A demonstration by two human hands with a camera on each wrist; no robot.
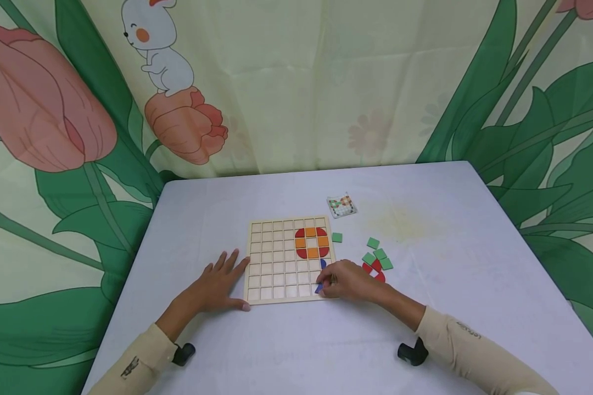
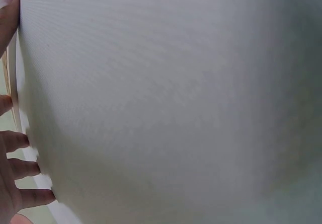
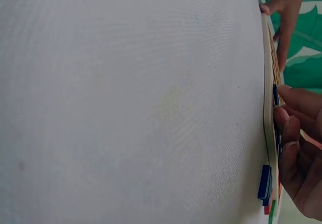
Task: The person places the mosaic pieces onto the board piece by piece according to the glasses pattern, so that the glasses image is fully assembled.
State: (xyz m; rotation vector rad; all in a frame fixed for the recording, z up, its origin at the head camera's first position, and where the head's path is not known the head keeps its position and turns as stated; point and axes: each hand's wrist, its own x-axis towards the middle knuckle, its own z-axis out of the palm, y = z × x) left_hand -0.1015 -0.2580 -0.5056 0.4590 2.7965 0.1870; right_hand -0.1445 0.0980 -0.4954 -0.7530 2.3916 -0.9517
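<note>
A wooden grid board (image 1: 272, 269) lies on the table. Red and orange tiles (image 1: 311, 253) form a ring in its upper right, and a blue tile (image 1: 323, 264) sits below them. My left hand (image 1: 212, 288) is spread beside the board, with thumb and fingertips at its left edge. Over the lower right squares, my right hand (image 1: 348, 281) pinches a blue tile (image 1: 318, 288) between thumb and fingers. That blue tile (image 3: 275, 94) shows at the fingertips in the right wrist view, close over the board. The right hand hides some squares there.
Several green tiles (image 1: 379, 253) and red tiles (image 1: 380, 277) lie loose right of the board. A single green tile (image 1: 337, 237) is near its right edge. Blue tiles (image 3: 264, 182) sit by the board's rim. Behind the board lies a small patterned card (image 1: 341, 205).
</note>
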